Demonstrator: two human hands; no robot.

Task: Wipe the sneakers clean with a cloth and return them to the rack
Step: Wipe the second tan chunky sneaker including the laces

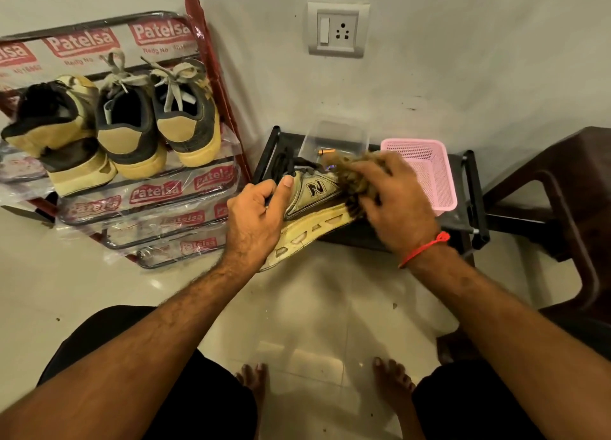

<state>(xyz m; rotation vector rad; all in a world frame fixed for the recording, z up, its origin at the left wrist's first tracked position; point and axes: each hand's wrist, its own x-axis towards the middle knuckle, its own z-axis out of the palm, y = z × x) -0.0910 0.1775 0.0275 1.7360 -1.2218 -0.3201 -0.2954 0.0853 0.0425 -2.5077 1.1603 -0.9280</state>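
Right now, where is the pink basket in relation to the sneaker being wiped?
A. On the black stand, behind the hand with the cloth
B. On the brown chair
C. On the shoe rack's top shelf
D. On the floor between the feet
A: the pink basket sits on the black stand, just beyond the right hand pressing the cloth to the sneaker.

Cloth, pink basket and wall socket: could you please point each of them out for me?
cloth (355,178), head view, on the bunched part above the sneaker's toe
pink basket (429,171), head view, on its mesh floor
wall socket (344,31), head view, on the pin holes
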